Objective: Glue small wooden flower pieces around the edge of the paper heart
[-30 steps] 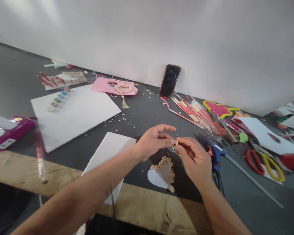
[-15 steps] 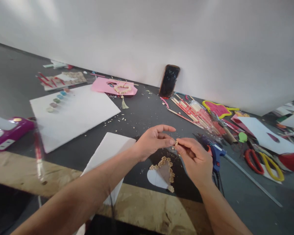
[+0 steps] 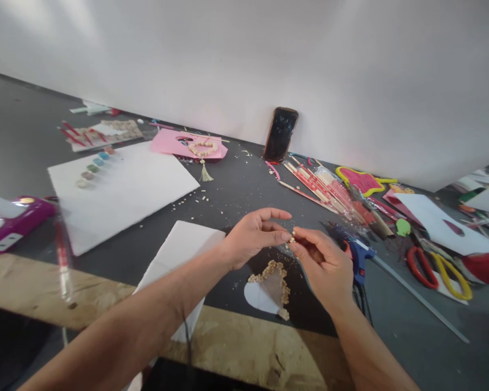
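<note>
Small pale pieces [image 3: 292, 238], like a tiny cluster of beads, sit between the fingertips of both hands. My left hand [image 3: 255, 234] pinches at them with thumb and curled fingers, its index finger stretched out above. From the other side, my right hand [image 3: 323, 263] grips them between thumb and index finger. Just below lies a white heart-shaped card [image 3: 261, 297], edged along its top and right side with small tan clusters [image 3: 284, 293]. Beside my right wrist rests a blue glue gun [image 3: 359, 255]. A white sheet [image 3: 187, 244] lies under my left forearm.
A phone [image 3: 281, 134] leans on the wall. Red and cream sticks [image 3: 313, 187], scissors [image 3: 421, 269] and a metal ruler [image 3: 424, 301] lie to the right. Leftward are a large white board [image 3: 126, 201], a pink card [image 3: 167, 142] with a tasselled bead loop [image 3: 204, 149], and a purple device [image 3: 16, 225].
Both hands stay almost in place over the table. The fingers of my right hand shift slightly, and the small pale pieces turn a little between the fingertips.
</note>
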{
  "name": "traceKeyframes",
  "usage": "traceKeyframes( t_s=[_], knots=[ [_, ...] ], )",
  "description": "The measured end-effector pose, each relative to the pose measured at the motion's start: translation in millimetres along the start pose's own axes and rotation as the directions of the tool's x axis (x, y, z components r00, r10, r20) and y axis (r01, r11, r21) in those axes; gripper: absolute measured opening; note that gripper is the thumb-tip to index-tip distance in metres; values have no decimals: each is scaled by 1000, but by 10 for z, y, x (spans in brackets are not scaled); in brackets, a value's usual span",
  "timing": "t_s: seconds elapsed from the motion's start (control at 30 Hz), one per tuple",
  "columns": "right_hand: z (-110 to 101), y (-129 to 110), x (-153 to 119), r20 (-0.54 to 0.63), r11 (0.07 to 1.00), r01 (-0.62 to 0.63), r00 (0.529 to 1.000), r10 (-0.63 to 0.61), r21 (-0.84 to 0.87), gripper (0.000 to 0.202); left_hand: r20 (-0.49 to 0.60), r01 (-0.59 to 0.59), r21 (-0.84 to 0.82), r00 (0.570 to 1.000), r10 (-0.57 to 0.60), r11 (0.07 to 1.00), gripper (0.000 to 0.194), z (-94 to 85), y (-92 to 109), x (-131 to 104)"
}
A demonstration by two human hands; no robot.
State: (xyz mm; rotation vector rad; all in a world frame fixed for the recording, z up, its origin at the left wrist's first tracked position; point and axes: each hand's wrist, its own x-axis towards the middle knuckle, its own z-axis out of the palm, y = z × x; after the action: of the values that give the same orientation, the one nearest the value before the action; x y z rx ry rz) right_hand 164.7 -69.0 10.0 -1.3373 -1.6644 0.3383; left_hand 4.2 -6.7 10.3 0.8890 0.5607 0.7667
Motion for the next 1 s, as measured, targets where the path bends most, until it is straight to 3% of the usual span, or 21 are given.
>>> traceKeyframes(
  t_s=[1.0],
  knots=[
    [-5, -16, 8, 15, 999, 31, 999, -32, 39, 13, 15, -5, 35, 1000, 5, 999, 38, -19, 11, 4]
  ],
)
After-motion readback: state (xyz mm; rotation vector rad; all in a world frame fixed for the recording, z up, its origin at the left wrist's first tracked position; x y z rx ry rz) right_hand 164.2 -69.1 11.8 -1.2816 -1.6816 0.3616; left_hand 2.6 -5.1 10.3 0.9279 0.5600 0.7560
